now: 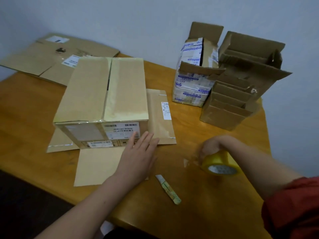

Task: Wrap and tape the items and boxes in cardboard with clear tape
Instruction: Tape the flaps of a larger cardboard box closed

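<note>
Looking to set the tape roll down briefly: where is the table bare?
Bare wood lies left of the taped box, in front of the flattened cardboard; also between the tape roll and the open boxes, and beside the cutter. The middle and far corners are crowded.

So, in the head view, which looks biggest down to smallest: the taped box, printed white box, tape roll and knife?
1. taped box
2. printed white box, though farther away
3. tape roll and knife: alike in length, roll bulkier

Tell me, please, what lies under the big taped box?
A flat cardboard sheet, flaps showing front, left and right of the box; its middle is covered.
</note>
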